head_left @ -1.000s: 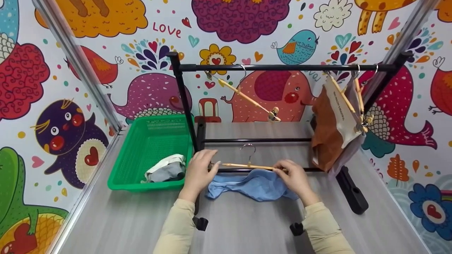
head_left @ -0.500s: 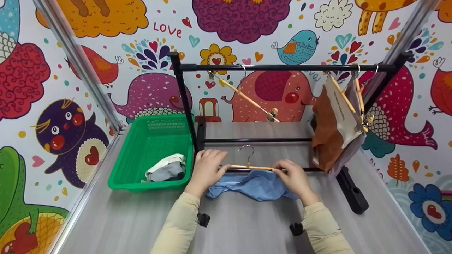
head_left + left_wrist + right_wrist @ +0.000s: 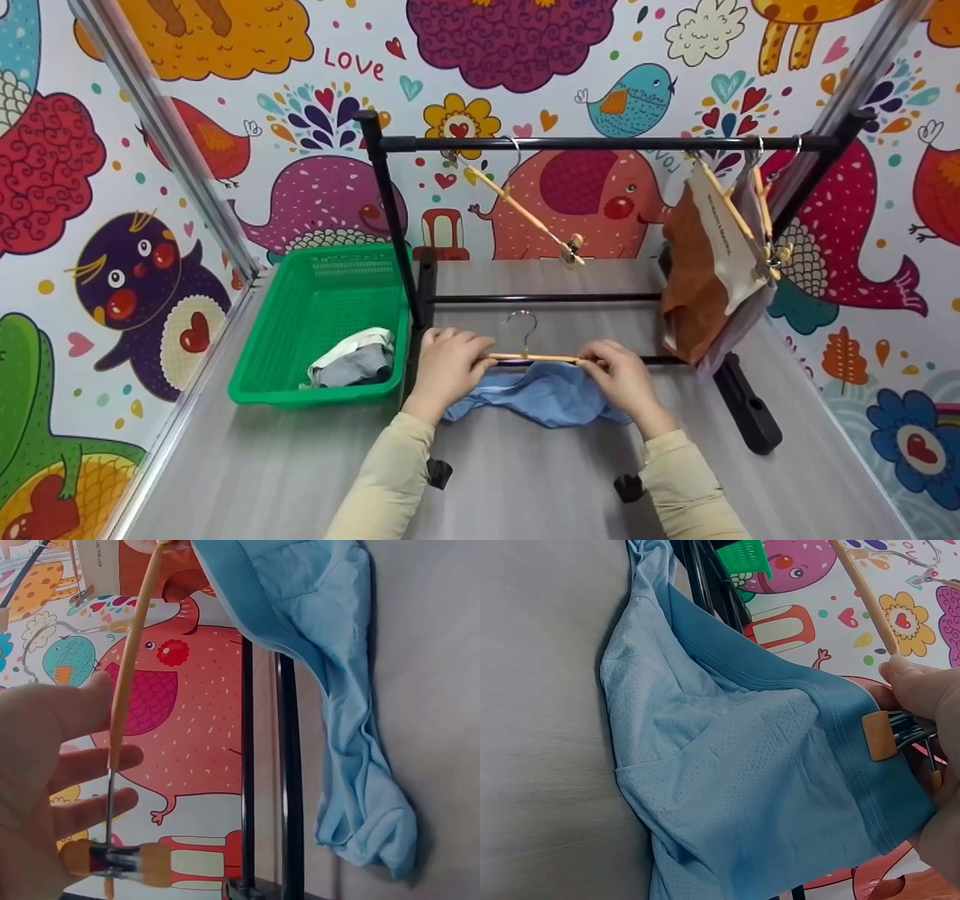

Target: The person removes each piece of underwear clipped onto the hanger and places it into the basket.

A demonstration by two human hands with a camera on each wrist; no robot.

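Observation:
Light blue underpants point(image 3: 555, 394) hang from a wooden clip hanger point(image 3: 536, 357) with a metal hook, low in front of the black rack. My right hand point(image 3: 619, 375) pinches the bar near its right end. There a clip point(image 3: 880, 736) bites the wide waistband. My left hand point(image 3: 450, 371) holds the bar left of the hook between thumb and fingers. Beyond those fingers, the other clip point(image 3: 116, 862) has no cloth in it. On that side the waistband droops below the bar, as the left wrist view shows.
A black rack point(image 3: 600, 144) carries a bare clip hanger point(image 3: 517, 204) and, at the right, brown underpants point(image 3: 694, 285) with other garments on hangers. Left of the rack stands a green basket point(image 3: 262, 330) holding grey and white cloth point(image 3: 356, 360). A patterned wall rises behind.
My left hand has slid right along the bar, away from the left clip end. The right hand has stayed nearly still. On the rail, the bare hanger has turned slightly.

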